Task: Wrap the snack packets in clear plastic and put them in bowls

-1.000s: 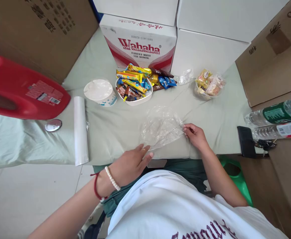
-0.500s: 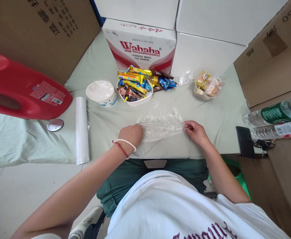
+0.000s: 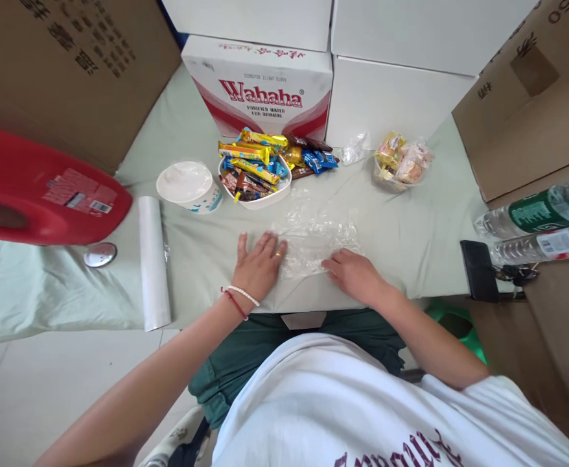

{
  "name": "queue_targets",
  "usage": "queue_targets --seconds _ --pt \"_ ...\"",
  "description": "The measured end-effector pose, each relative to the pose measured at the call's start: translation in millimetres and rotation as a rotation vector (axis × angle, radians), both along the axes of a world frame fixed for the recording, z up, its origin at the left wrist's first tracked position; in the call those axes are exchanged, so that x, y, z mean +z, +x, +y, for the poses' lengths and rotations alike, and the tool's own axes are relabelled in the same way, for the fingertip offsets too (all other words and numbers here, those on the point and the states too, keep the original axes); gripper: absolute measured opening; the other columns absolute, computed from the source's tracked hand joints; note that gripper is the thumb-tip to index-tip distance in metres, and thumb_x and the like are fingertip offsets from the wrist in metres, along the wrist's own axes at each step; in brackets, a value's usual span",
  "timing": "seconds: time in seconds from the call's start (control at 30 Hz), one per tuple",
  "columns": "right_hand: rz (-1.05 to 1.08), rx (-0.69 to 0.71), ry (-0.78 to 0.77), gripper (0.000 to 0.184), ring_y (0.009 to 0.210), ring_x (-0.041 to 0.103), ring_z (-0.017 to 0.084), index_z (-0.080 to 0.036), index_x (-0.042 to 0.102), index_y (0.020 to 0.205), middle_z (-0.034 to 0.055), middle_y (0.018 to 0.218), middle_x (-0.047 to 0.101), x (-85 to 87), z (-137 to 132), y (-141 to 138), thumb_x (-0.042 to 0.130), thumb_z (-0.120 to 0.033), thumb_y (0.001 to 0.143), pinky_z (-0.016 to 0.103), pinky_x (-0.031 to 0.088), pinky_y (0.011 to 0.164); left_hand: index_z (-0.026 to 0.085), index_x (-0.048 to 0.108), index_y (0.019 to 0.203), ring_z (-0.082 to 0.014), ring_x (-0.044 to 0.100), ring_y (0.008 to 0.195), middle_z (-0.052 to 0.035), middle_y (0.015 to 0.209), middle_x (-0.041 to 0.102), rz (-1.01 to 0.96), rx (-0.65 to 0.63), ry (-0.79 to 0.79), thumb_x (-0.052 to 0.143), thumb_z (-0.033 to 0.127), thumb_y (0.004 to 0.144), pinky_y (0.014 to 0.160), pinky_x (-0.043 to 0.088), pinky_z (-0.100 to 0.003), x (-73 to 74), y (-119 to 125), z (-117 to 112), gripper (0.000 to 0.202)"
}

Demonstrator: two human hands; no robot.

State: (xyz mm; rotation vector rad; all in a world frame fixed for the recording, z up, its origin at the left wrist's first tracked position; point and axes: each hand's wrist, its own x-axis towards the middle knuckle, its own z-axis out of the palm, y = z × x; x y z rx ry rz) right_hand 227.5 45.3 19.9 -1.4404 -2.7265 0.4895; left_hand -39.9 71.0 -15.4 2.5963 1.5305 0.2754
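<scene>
Where the film point(image 3: 313, 237) lies crumpled on the tabletop point(image 3: 207, 240), just before the snack bowl point(image 3: 255, 194), I log each grip released and flat: left hand point(image 3: 260, 266) at its left edge, right hand point(image 3: 355, 275) on its near edge, roll point(image 3: 152, 259) well apart, leftward.

white t-shirt point(image 3: 362, 402), green trousers point(image 3: 245, 347), bead bracelet point(image 3: 243, 296)

Two bare hands at six o'clock, left hand point(image 3: 260, 266) and right hand point(image 3: 355, 275), and one crinkled clear plastic sheet point(image 3: 313, 235). At nine o'clock, one white film roll point(image 3: 152, 263), one red plastic jug point(image 3: 36, 194), one round silver disc point(image 3: 100, 255). At twelve, one white paper tub point(image 3: 203, 200), one white heart-shaped bowl point(image 3: 261, 202), four white cardboard cartons point(image 3: 260, 71). At three, two clear plastic water bottles point(image 3: 532, 215), one flat black device point(image 3: 479, 280).
</scene>
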Motion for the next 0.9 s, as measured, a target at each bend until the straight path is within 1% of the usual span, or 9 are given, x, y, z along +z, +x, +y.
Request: queue_targets --seconds 0.13,0.23,0.43,0.5,0.57,0.67,0.73,0.83,0.9 --pt "0.128 -0.044 0.086 0.029 0.085 0.053 0.024 -0.021 0.075 0.103 0.0095 0.089 0.067 -29.6 -57 33 0.046 -0.019 0.105 0.036 0.046 0.073 0.022 0.057 0.145 -0.0334 0.050 0.144 -0.0175 0.152 0.058 -0.057 0.191 -0.042 0.038 0.024 0.102 0.123 0.008 -0.073 -4.9 -6 -13 0.048" --pt "0.277 -0.172 0.099 0.027 0.082 0.055 0.024 -0.023 0.074 0.109 0.0086 0.090 0.069 -37.7 -85 54 0.047 -0.019 0.104 0.036 0.049 0.072 0.019 0.054 0.147 -0.0338 0.049 0.145 -0.0193 0.154 0.056 -0.113 0.294 -0.060 0.039 0.030 0.102 0.123 0.019 -0.067 -8.5 -3 -30 0.049" --pt "0.509 -0.543 0.345 0.018 0.081 0.059 0.024 -0.027 0.069 0.105 0.0059 0.086 0.067 7.6 -68 46 0.053 -0.021 0.101 0.041 0.050 0.075 0.014 0.055 0.145 -0.0380 0.049 0.144 -0.0229 0.153 0.055 -0.127 0.340 -0.052 0.045 0.038 0.101 0.121 0.024 -0.063 -9.4 20 -66 0.050" --pt "0.446 -0.475 0.332 0.020 0.084 0.059 0.025 -0.026 0.070 0.106 0.0072 0.090 0.068 23.8 -48 25 0.051 -0.020 0.101 0.042 0.050 0.078 0.016 0.057 0.143 -0.0388 0.049 0.143 -0.0224 0.151 0.056 -0.128 0.334 -0.043 0.047 0.040 0.101 0.119 0.027 -0.062 -7.9 28 -71 0.049" --pt "0.284 -0.266 0.210 0.023 0.090 0.058 0.026 -0.024 0.072 0.102 0.0090 0.093 0.068 29.1 -29 -4 0.050 -0.016 0.100 0.041 0.049 0.082 0.019 0.061 0.139 -0.0389 0.050 0.142 -0.0202 0.149 0.059 -0.138 0.332 -0.036 0.047 0.040 0.102 0.116 0.032 -0.060 -7.1 32 -72 0.045" --pt "0.053 0.028 0.035 0.024 0.101 0.059 0.028 -0.020 0.074 0.104 0.0118 0.102 0.069 15.6 -13 -49 0.051 -0.014 0.099 0.041 0.050 0.084 0.020 0.063 0.136 -0.0365 0.054 0.137 -0.0190 0.150 0.058 -0.190 0.323 -0.043 0.043 0.040 0.104 0.109 0.043 -0.056 -8.7 27 -64 0.043" --pt "0.006 0.094 -0.019 0.031 0.107 0.062 0.027 -0.020 0.070 0.122 0.0131 0.126 0.068 -0.1 -10 -70 0.048 -0.015 0.101 0.038 0.053 0.082 0.018 0.060 0.139 -0.0333 0.055 0.137 -0.0200 0.154 0.053 -0.263 0.301 -0.053 0.039 0.039 0.105 0.110 0.047 -0.052 -10.8 17 -54 0.046" --pt "0.019 0.092 -0.072 0.049 0.111 0.066 0.026 -0.025 0.052 0.151 0.0112 0.164 0.042 -17.7 -12 -80 0.044 -0.019 0.103 0.037 0.057 0.080 0.016 0.051 0.149 -0.0295 0.051 0.144 -0.0187 0.158 0.049 -0.320 0.345 -0.106 0.039 0.038 0.103 0.114 0.047 -0.047 -11.3 -4 -32 0.051" --pt "0.027 0.070 -0.101 0.057 0.116 0.067 0.028 -0.028 0.041 0.159 0.0088 0.174 0.023 -21.9 -14 -77 0.044 -0.021 0.103 0.039 0.059 0.082 0.018 0.044 0.155 -0.0308 0.051 0.143 -0.0177 0.156 0.050 -0.275 0.442 -0.178 0.046 0.039 0.099 0.113 0.049 -0.047 -7.2 -18 -15 0.060"
